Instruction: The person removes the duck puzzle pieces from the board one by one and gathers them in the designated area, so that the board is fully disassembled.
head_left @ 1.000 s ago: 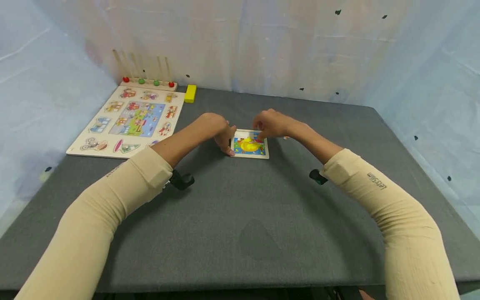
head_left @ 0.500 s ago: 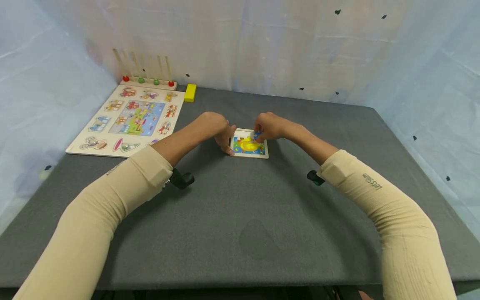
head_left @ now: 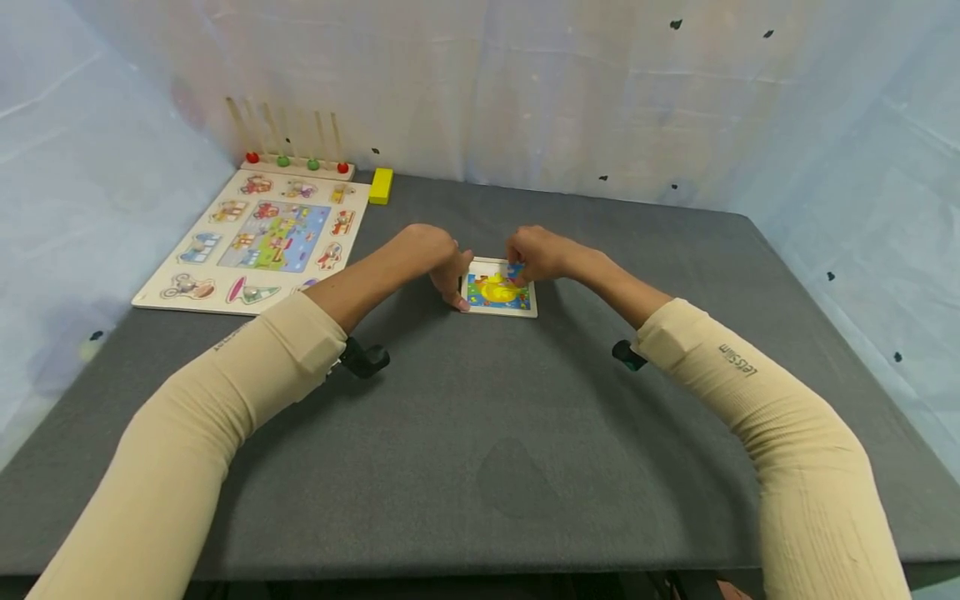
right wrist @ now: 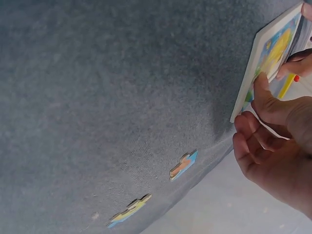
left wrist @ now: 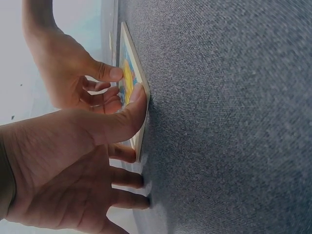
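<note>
"Let'sSlim" reads along the beige fabric right sleeve point(head_left: 783, 417); the lettering on the matching left sleeve point(head_left: 195, 417) is too slanted to read. The left hand point(head_left: 446, 268) is released, fingers extended, thumb and forefinger touching the left edge of a small pale wooden yellow-duck puzzle board point(head_left: 498, 313) lying flat on the grey cloth-covered counter point(head_left: 450, 467). The right hand point(head_left: 538, 250) pinches a small blue jigsaw piece point(head_left: 515, 270) over the board's far right part. Two loose jigsaw pieces point(right wrist: 184, 165) lie apart from the board.
</note>
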Motion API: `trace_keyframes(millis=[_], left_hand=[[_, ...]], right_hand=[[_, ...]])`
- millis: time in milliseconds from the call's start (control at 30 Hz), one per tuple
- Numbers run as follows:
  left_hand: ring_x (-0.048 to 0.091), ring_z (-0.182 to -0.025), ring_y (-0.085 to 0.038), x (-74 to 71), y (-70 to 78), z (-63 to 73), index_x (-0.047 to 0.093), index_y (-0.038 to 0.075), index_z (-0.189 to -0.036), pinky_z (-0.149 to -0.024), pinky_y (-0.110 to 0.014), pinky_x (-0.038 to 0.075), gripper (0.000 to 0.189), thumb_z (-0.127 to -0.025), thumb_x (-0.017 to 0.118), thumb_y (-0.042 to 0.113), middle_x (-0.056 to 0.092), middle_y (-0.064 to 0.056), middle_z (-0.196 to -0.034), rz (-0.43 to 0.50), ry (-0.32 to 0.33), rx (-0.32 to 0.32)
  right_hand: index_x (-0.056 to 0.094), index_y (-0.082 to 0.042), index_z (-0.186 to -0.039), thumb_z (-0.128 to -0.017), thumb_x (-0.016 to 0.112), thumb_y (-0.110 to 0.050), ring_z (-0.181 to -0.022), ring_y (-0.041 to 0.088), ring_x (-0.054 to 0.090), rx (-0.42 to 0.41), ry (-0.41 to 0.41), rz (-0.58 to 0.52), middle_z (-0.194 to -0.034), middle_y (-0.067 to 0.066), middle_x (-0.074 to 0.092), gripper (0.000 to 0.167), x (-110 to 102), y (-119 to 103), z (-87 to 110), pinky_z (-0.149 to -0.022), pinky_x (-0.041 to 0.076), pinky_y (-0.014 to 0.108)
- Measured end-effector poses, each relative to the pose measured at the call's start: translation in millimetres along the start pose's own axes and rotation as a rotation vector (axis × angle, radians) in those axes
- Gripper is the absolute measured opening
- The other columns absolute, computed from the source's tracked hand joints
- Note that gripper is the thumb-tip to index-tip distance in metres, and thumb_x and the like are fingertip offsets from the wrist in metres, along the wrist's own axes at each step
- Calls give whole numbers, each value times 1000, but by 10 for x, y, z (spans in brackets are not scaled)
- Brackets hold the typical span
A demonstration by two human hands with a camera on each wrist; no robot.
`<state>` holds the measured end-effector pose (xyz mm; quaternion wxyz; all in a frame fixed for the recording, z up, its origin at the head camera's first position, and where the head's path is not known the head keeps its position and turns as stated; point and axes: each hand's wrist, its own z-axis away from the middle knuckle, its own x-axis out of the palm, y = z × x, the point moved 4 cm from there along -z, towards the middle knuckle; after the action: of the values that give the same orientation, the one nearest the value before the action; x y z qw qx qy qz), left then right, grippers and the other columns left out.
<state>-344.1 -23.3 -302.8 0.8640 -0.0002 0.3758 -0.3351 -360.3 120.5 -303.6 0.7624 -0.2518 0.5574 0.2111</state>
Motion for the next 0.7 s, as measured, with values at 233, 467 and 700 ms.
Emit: trace_keyframes(millis=[233,467,700], left_hand=[[20,-163,-36,1,11,-6,3,7,-168,-129,-56,24,105,-100,49,71,15,-24,-174,-13,-5,4],[27,-160,-37,13,13,9,6,7,-167,-127,-54,29,103,-99,51,71,23,-24,-172,1,15,-1],[19,-163,-38,24,6,8,4,7,-168,-128,-57,25,103,-100,49,70,13,-25,-174,1,15,3]], right_hand=[[66,9,-115,-92,80,-8,-108,37,63,-6,-5,-3,-119,26,64,32,17,23,-12,-98,53,48],[61,8,-122,-92,81,-7,-114,38,64,6,-10,-38,-124,26,65,39,25,27,-23,-102,53,48],[57,7,-129,-94,79,-9,-97,31,60,25,1,-27,-112,24,64,45,23,25,-1,-92,53,45]])
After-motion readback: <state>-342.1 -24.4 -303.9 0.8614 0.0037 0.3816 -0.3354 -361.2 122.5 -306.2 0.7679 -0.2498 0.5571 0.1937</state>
